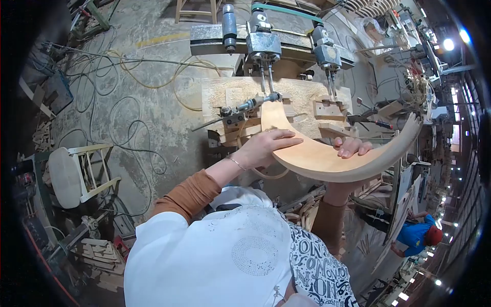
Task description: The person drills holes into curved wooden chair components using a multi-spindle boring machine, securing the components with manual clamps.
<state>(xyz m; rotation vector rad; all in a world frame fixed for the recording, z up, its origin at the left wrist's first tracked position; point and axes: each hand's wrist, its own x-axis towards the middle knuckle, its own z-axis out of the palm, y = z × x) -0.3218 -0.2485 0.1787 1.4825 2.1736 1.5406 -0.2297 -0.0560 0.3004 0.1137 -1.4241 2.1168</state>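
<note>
A broad, crescent-shaped wooden piece (327, 159) lies across in front of me, its left end on the sawdust-covered machine table (217, 94). That end sits beneath the drill bits (266, 77) and beside a pneumatic cylinder (250, 104). My left hand (266, 146) grips the outer edge near that end, fingers over the top face. From underneath, my right hand (352, 147) holds the middle, its fingertips curled over the inner edge; the palm is hidden by the wood. The right end of the wood sticks out past the table.
A second drill head (327, 53) stands above a wooden block jig (328, 109). Hoses (133, 128) trail over the floor at left, near a wooden chair (69, 176). Another person in a blue shirt (412, 234) is at the far right.
</note>
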